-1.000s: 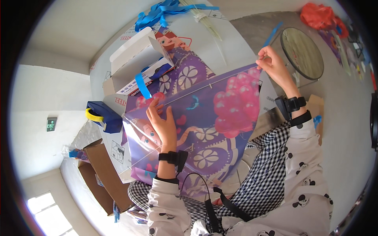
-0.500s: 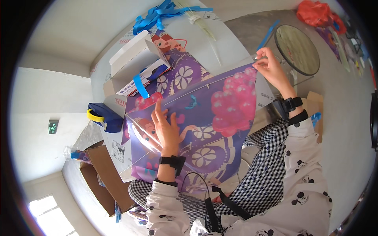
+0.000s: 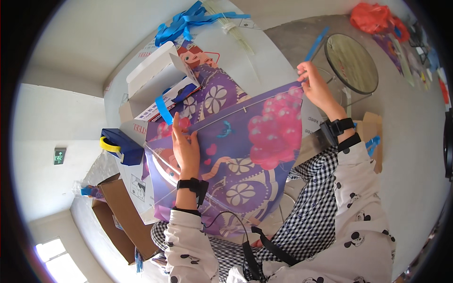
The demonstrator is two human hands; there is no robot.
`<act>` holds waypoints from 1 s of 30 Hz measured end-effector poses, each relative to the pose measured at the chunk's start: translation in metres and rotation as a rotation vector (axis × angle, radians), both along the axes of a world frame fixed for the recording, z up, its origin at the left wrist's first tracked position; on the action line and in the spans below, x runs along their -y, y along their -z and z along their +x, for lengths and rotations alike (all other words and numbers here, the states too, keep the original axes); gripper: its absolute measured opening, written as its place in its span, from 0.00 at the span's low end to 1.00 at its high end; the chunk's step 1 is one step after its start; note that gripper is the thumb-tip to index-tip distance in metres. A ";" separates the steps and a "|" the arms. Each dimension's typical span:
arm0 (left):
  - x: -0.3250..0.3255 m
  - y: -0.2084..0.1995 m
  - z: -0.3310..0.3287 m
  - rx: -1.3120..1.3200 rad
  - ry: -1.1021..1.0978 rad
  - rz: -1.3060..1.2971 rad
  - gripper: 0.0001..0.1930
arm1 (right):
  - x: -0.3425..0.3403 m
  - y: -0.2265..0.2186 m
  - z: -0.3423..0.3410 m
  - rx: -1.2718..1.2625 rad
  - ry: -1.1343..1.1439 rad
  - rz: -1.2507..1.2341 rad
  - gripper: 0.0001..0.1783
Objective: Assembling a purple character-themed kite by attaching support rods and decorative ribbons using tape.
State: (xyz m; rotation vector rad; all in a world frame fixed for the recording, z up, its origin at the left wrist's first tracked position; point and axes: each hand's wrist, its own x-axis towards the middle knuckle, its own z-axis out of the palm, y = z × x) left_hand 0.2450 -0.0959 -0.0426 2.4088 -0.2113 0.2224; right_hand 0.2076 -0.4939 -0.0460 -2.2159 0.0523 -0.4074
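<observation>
A purple kite (image 3: 229,155) printed with a cartoon princess and pink balloons lies partly on the table and partly over my lap. A thin white rod (image 3: 224,119) runs along its far edge, and another rod crosses the cloth lower down. My left hand (image 3: 185,150) rests on the kite's left part, fingers stretched out near the edge rod. At the far right corner, my right hand (image 3: 317,89) has its fingers curled together in a pinch on the kite's corner. A second kite of the same print (image 3: 218,89) lies flat beyond the first.
An open white box (image 3: 158,70) with blue tape (image 3: 163,111) stands on the table (image 3: 264,61). Nearby are a blue tape dispenser (image 3: 122,147), blue ribbons (image 3: 181,26) and a bundle of thin rods (image 3: 231,30). A round stool (image 3: 352,62) stands right; a cardboard box (image 3: 125,214) sits left.
The right hand's fingers have curled in more at the kite's corner. The left hand has slid slightly left over the cloth. The whole view has shifted a little.
</observation>
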 end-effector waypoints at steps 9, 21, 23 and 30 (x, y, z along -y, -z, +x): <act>0.003 0.001 0.001 -0.005 -0.007 0.025 0.40 | 0.004 0.000 -0.006 -0.091 0.019 0.040 0.31; 0.002 0.004 0.004 0.013 -0.036 0.015 0.40 | -0.001 -0.006 -0.003 -0.124 0.000 0.097 0.30; 0.002 0.005 0.003 0.009 -0.038 0.012 0.40 | -0.001 -0.006 -0.003 -0.125 0.000 0.100 0.30; 0.000 0.006 0.004 0.020 -0.041 0.005 0.40 | -0.002 -0.005 -0.002 -0.106 -0.013 0.107 0.30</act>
